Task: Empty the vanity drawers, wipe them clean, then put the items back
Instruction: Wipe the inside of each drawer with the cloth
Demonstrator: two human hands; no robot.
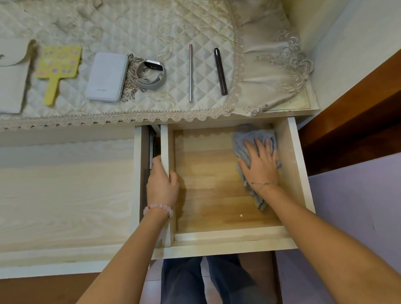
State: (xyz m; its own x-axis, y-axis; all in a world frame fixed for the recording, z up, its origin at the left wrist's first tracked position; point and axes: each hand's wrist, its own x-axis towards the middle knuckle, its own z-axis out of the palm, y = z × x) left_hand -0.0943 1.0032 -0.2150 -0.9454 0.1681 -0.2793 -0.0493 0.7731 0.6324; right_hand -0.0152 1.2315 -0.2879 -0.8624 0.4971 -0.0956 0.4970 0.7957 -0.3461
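Your flat right hand (259, 164) pressed the grey cloth (243, 145) inside the open drawer (227, 235); your left hand (162, 182) gripped its side wall (164, 140).

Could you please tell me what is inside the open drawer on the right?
A grey cloth lies near its back right corner, pressed flat by the right hand. The rest of the drawer floor is bare wood. What lies under the cloth is hidden.

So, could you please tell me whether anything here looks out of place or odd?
Little stands out. A pale speck lies on the drawer floor near the front, apart from the cloth, and the quilted cover is rumpled at its right corner.
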